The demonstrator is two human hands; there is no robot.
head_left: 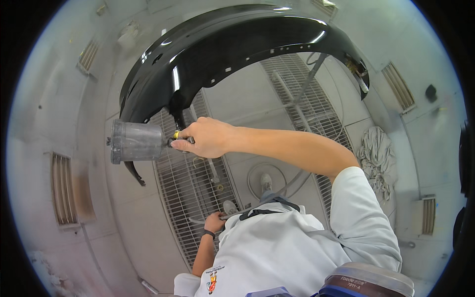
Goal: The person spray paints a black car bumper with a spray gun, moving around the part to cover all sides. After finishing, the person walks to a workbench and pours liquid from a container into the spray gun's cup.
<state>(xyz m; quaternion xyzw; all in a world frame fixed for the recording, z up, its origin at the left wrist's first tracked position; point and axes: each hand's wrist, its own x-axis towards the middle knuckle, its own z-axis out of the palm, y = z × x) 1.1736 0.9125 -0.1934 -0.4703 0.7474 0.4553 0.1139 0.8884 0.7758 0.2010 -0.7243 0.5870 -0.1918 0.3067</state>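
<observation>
My right hand (210,137) is closed round the handle of a spray gun (176,140), with the arm stretched across from the right. The gun is tilted so that its cloudy grey paint cup (138,142) points left. Just beyond it, a glossy black car bumper (232,44) curves across the far side, its left end partly hidden behind the cup. Low beside my waist, my left hand (214,222) is closed on a grey air hose (294,183), which runs across my front and down toward the floor.
Metal floor gratings (185,188) run between pale floor panels. A thin stand (311,74) shows below the bumper's right part. Crumpled grey sheeting (377,156) lies along the right wall. Slatted vents (62,188) line the walls. Respirator filters (368,282) show at the lower edge.
</observation>
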